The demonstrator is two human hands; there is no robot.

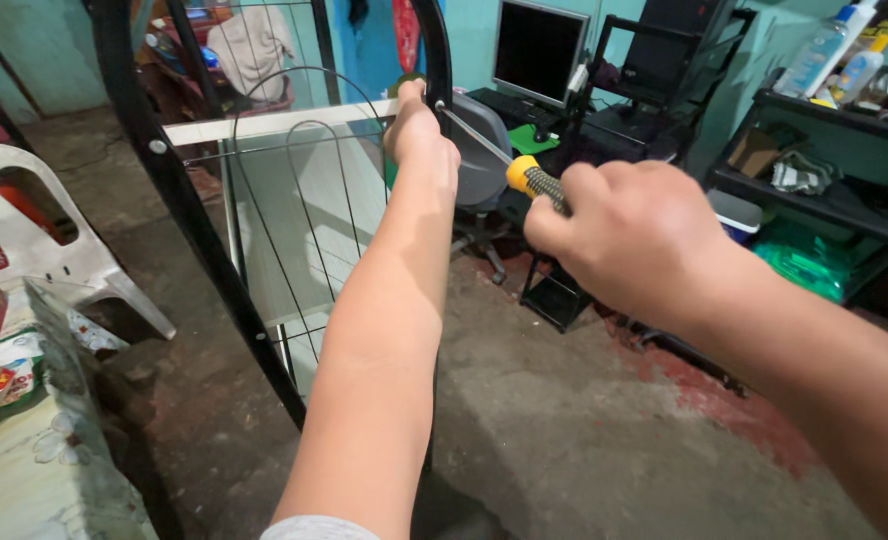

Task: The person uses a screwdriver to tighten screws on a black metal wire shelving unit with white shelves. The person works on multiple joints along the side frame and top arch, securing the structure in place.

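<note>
Left hand [419,128] is wrapped tight around the black metal frame [169,180] up where the white crossbar [274,122] meets it — right hand [632,240] clenches the yellow-collared screwdriver [524,178]. Its shaft runs up-left, tip at the frame just beside the left hand — a white plastic chair [44,235] stands off left.

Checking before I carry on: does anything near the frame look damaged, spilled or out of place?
Mostly fine. One oddity: a reddish stain on the bare concrete floor under the right forearm, like old spilled paint. The black metal frame and the yellow-handled screwdriver look intact.
</note>
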